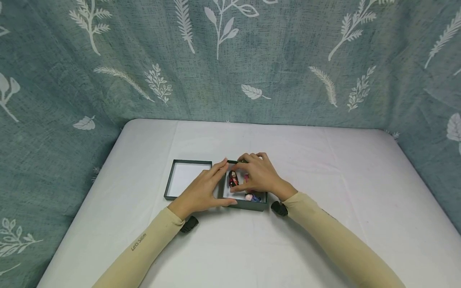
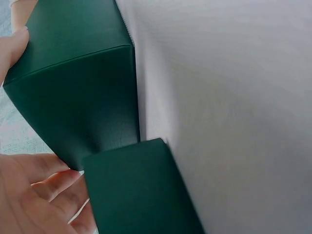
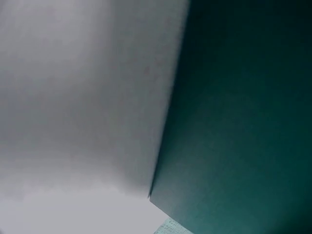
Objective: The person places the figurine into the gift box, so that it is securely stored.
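Note:
A dark green box (image 1: 248,205) with a white inside stands on the table, with several small doll figurines in it. My left hand (image 1: 201,190) grips the box at its left side, thumb at the near corner and fingers toward the far corner. Over the box my right hand (image 1: 257,174) reaches in, its thumb and forefinger at the two ends of a dark-haired figurine (image 1: 233,179) in red and black. A pinkish figurine (image 1: 246,178) is partly hidden under that hand. Near the front wall lies a figurine in blue (image 1: 253,197). The right wrist view shows only the box's green side (image 3: 234,122) and white cloth.
To the left of the box lies its open lid (image 1: 187,162), white inside with a dark green rim. White cloth covers the table (image 1: 306,160). A blue-green leaf-patterned curtain (image 1: 273,72) hangs behind and at both sides.

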Demonstrator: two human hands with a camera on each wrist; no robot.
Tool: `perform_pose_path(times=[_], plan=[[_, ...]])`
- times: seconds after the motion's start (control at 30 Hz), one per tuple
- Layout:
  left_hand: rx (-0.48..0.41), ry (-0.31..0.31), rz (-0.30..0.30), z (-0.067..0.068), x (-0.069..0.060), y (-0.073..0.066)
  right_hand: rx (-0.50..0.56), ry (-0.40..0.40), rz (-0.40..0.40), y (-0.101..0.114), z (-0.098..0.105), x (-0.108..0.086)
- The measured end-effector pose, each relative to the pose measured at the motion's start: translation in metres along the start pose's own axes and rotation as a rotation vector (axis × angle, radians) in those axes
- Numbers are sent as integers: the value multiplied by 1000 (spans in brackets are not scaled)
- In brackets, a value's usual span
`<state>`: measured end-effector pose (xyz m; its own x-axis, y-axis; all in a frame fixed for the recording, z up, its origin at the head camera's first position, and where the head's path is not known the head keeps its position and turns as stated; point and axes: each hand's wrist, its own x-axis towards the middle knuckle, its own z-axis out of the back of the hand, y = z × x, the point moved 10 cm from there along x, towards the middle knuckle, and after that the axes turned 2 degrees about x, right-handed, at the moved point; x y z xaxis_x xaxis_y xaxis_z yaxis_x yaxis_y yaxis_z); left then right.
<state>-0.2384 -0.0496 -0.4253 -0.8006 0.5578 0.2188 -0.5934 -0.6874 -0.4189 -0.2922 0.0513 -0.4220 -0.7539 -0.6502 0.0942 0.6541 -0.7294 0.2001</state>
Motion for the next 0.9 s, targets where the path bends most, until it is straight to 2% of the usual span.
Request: perform_pose_path(times=[0.9], plan=[[6,-6,-3,-1,0,1,-100,42,-6,1,-5,1]])
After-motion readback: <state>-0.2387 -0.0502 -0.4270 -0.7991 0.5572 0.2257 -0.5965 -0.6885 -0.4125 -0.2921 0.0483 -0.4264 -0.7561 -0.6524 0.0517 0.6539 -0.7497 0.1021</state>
